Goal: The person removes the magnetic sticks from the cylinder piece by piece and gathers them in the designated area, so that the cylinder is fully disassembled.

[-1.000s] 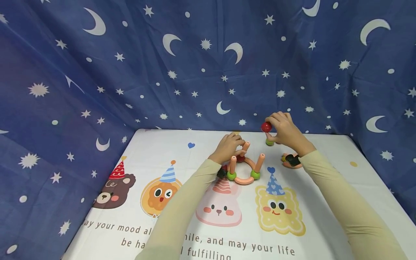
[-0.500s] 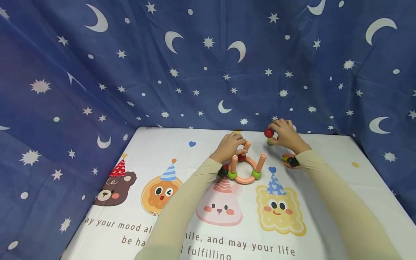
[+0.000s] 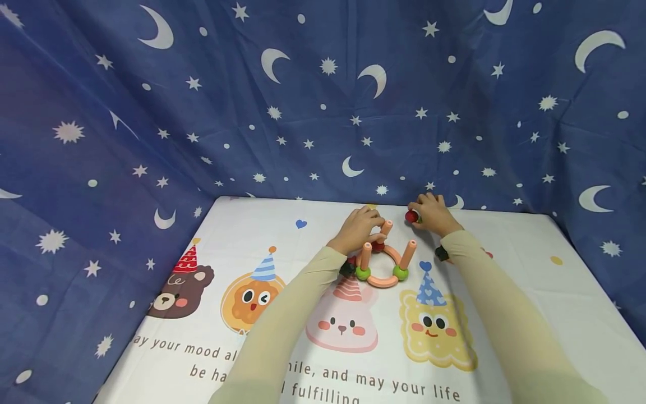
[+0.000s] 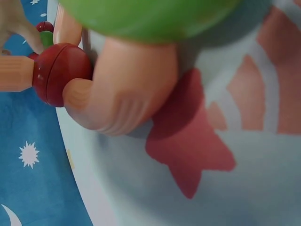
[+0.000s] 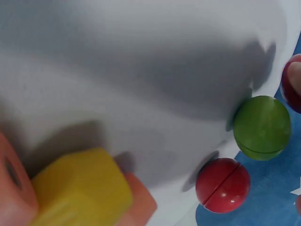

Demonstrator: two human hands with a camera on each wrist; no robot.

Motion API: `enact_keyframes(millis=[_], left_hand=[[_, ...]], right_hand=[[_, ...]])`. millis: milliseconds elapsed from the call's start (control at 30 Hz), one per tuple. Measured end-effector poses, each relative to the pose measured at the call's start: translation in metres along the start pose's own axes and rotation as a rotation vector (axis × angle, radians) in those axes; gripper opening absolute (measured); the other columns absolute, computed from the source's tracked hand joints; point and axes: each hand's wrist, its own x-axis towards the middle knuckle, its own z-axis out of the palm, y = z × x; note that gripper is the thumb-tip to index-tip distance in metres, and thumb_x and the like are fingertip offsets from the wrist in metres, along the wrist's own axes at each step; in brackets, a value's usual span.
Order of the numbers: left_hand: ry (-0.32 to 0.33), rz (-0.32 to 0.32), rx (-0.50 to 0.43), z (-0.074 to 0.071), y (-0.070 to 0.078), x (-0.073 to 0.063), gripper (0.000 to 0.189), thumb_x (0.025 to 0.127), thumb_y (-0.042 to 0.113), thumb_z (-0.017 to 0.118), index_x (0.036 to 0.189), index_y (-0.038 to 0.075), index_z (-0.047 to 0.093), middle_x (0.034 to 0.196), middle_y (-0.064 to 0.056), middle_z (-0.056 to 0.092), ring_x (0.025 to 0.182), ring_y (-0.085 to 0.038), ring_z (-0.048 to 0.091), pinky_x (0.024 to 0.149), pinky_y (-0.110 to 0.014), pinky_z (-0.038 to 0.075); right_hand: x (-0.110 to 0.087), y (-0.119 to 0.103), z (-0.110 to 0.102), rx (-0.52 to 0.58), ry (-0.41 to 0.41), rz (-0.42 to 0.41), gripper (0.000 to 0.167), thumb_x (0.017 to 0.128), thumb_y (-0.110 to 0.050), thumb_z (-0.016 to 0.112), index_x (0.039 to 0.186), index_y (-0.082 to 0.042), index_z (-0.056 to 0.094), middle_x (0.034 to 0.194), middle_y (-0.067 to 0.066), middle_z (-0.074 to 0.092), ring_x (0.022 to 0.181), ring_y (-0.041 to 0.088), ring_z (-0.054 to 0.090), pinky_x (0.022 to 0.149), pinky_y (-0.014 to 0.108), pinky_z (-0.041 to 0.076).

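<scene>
In the head view my left hand (image 3: 355, 231) pinches the rear upright orange peg (image 3: 387, 226) of a ring built from curved orange pieces (image 3: 382, 281). Green balls (image 3: 401, 273) and a red ball (image 4: 61, 74) join its parts, and three pegs stand up from it. To the right, near the table's back edge, my right hand (image 3: 435, 216) holds a loose red ball (image 3: 411, 216) low at the tabletop. Close by in the right wrist view lie a green ball (image 5: 262, 128) and a grooved red ball (image 5: 223, 185), mostly hidden by the hand in the head view.
A yellow block (image 5: 84, 188) and orange pieces (image 5: 141, 200) lie under the right forearm. The white tablecloth (image 3: 525, 269) has printed cartoon figures and lettering. A blue curtain (image 3: 303, 101) with moons and stars rises behind the table and along its sides.
My right hand has come down toward the tabletop with the red ball, shifting slightly right and then back left. My left hand stays at the ring's rear peg.
</scene>
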Motion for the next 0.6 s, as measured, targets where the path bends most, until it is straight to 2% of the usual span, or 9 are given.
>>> enact_keyframes(millis=[200, 400, 600], left_hand=[[0.023, 0.019, 0.028, 0.0023, -0.0014, -0.0013, 0.032, 0.086, 0.046, 0.061, 0.107, 0.023, 0.067, 0.106, 0.007, 0.061, 0.102, -0.012, 0.049, 0.092, -0.03, 0.04], [0.024, -0.018, 0.006, 0.0019, -0.0068, -0.002, 0.038, 0.086, 0.047, 0.061, 0.113, 0.021, 0.066, 0.111, 0.005, 0.062, 0.101, -0.013, 0.05, 0.088, -0.03, 0.041], [0.029, -0.016, 0.004, 0.0004, -0.0079, -0.0034, 0.039, 0.086, 0.047, 0.061, 0.114, 0.02, 0.066, 0.11, 0.005, 0.062, 0.1, -0.013, 0.051, 0.087, -0.03, 0.042]], right_hand=[[-0.0021, -0.0016, 0.0046, -0.047, -0.009, 0.014, 0.043, 0.073, -0.029, 0.079, 0.11, -0.014, 0.066, 0.103, 0.016, 0.056, 0.098, 0.032, 0.045, 0.082, 0.049, 0.033], [-0.0027, -0.003, 0.0044, -0.054, -0.029, 0.038, 0.045, 0.074, -0.028, 0.079, 0.114, -0.013, 0.065, 0.105, 0.017, 0.055, 0.1, 0.032, 0.045, 0.083, 0.05, 0.033], [-0.0033, -0.0036, 0.0025, -0.05, -0.031, 0.034, 0.05, 0.074, -0.029, 0.079, 0.118, -0.013, 0.062, 0.107, 0.017, 0.055, 0.101, 0.033, 0.044, 0.086, 0.052, 0.032]])
